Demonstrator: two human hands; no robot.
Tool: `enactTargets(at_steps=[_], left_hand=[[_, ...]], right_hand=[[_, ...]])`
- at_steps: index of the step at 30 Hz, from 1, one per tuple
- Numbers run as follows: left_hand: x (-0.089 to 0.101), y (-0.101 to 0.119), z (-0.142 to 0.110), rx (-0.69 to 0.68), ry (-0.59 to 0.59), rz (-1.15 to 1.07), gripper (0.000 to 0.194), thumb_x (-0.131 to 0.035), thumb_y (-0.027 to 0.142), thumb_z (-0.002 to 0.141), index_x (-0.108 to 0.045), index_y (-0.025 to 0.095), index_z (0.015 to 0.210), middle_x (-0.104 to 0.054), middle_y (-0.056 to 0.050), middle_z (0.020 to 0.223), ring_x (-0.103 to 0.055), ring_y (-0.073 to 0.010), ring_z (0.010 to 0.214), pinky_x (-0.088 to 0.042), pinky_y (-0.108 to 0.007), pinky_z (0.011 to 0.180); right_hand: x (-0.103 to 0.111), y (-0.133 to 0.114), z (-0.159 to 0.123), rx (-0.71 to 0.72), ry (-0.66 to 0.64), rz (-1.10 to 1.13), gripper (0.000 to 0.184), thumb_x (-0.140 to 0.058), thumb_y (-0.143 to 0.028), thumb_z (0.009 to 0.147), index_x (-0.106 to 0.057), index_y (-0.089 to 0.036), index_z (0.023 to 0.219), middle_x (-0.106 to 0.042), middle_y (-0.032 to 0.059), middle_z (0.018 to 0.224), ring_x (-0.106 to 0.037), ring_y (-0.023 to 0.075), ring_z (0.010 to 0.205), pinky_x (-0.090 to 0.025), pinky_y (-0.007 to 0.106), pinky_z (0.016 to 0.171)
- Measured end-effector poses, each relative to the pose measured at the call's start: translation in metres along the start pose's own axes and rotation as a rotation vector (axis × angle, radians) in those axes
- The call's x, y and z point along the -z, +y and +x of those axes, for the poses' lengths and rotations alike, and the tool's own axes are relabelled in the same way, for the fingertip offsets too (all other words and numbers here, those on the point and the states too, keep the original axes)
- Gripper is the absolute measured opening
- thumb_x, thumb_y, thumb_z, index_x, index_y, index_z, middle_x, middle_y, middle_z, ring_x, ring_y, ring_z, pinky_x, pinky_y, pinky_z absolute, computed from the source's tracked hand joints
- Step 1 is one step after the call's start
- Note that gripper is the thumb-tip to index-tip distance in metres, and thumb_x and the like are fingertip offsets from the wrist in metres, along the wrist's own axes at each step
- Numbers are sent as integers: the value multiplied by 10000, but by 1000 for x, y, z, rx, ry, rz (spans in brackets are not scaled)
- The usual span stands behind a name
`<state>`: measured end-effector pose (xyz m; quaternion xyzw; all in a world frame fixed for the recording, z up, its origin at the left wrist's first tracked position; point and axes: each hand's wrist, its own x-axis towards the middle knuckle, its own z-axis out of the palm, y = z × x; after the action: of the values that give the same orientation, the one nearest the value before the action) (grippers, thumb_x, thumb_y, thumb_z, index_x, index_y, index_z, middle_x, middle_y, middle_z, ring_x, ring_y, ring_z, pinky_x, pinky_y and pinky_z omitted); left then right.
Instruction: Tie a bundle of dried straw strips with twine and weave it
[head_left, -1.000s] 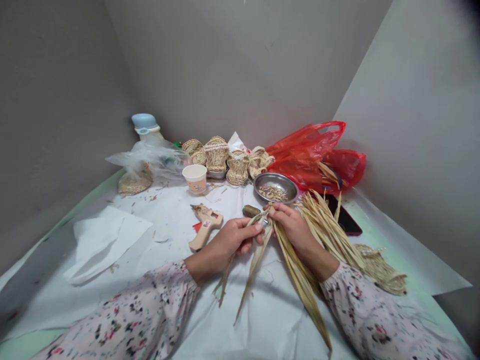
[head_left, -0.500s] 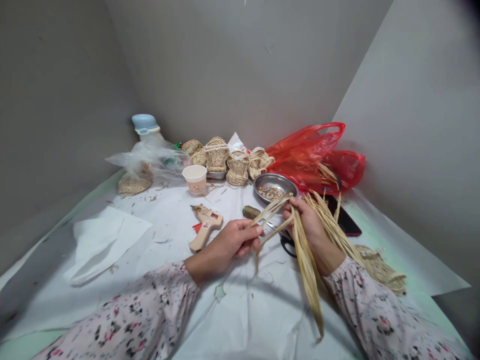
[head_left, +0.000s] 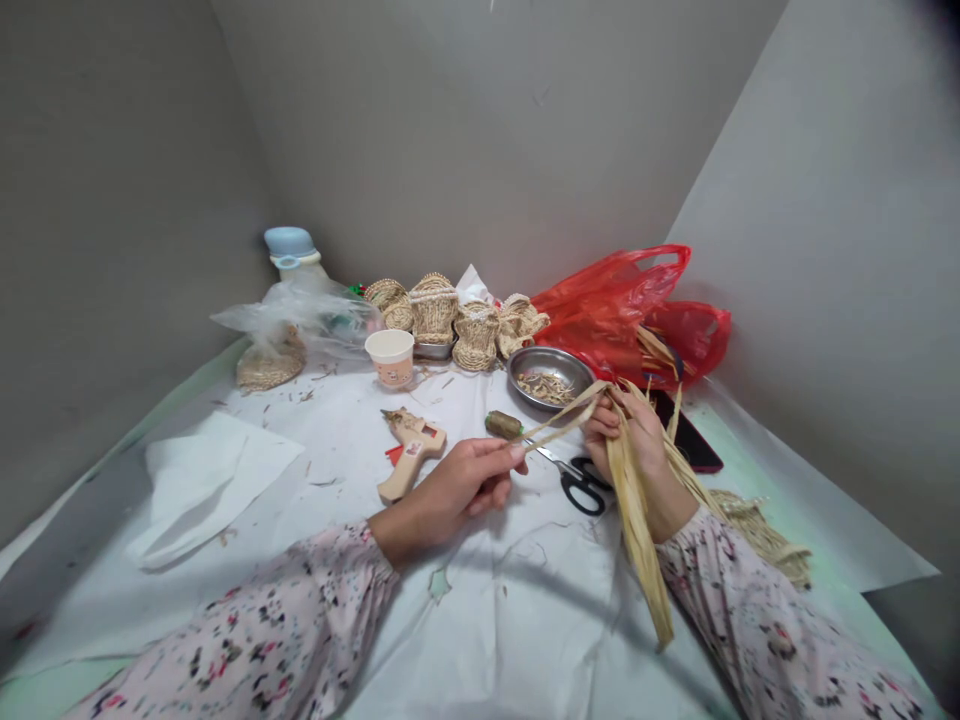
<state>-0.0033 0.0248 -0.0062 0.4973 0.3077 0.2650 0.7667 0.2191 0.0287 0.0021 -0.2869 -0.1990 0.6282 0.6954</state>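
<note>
Between thumb and fingers, my left hand (head_left: 480,472) pinches the ends of thin dried husk strips (head_left: 559,425). These stretch up to my right hand (head_left: 634,440), closed around the top of a bundle of dried corn husks (head_left: 634,530). Wider husk leaves hang down from that grip toward the table. Behind the right wrist lie more husks (head_left: 694,475), partly hidden by the hand. Black-handled scissors (head_left: 581,487) rest on the table between my hands, beside a spool of green-brown thread (head_left: 502,424).
A glue gun (head_left: 412,450) lies left of my left hand. Farther back are a paper cup (head_left: 390,357), a metal bowl (head_left: 551,375) of scraps, woven pieces (head_left: 433,308) and a red plastic bag (head_left: 607,310). A dark tablet (head_left: 697,445) and a woven piece (head_left: 765,530) lie right.
My right hand has moved to the right with the husk bundle, drawing the strips straighter. The loose strip that dangled near my left fingers is gone from there, and the scissors show more fully.
</note>
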Motion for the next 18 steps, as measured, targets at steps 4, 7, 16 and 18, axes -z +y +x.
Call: enactTargets(at_steps=[4,7,16,18], left_hand=[[0,1,2,-2,6,-189,404,-472,494,888,-614,122,823,-631,-52,660,-435,-49,417,-285,-168,404],[-2,4,3,9,1,-288,485,-442,555,884,-627,107,857,-633,-81,755,-551,-101,547,-374,-191,465],[-4,-6,4,-129,16,-130,228,-714,305,771,-635,133,899,-614,-26,832,-558,-112,733,-428,-239,716],[-4,-8,4,-125,16,-96,181,-722,229,756,-635,127,877,-600,-10,782,-534,-89,680,-409,-220,671]], right_hand=[[-4,5,-4,-98,-114,-29,92,-570,-193,806,-530,-191,724,-375,-89,439,-300,33,308,-310,106,301],[-10,18,-12,-152,-128,-158,97,-622,-250,783,-613,-171,838,-474,-65,474,-356,40,319,-302,125,301],[-22,47,-31,-80,-314,-594,178,-706,-265,771,-669,-182,924,-687,21,887,-627,140,752,-489,258,708],[-19,47,-30,-103,-339,-632,183,-678,-281,796,-666,-190,954,-691,26,885,-629,147,712,-488,282,690]])
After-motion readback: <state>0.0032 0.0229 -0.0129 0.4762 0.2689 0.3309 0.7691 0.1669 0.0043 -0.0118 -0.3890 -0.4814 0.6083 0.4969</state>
